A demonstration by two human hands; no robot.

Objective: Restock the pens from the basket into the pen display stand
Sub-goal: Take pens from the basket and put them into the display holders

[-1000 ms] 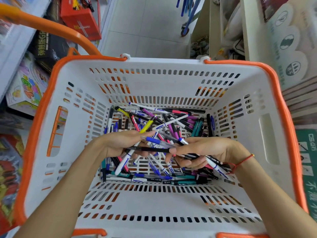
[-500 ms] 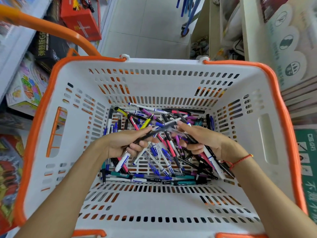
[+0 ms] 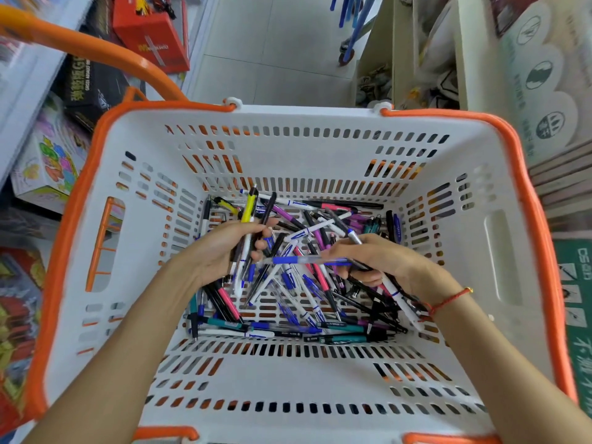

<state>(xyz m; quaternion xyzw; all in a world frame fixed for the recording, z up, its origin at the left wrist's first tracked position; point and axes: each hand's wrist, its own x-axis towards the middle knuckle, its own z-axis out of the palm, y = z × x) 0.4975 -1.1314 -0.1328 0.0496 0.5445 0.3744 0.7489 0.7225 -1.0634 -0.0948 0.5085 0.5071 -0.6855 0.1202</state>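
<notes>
Left hand [image 3: 224,251], centre-left of frame: fingers curled round a pen bundle [image 3: 246,238], now tilted upright from flat. Right hand [image 3: 381,261], centre-right: gripping several pens, newly pinching a blue-capped pen [image 3: 304,260]. Basket [image 3: 134,251] well stocked; display stand unseen; gathering ongoing.

Pale floor tiles [image 3: 282,56] stretch ahead beyond both hands, with boxed goods [image 3: 150,30] stacked off to the left and cream shelving [image 3: 474,59] rising to the right.
</notes>
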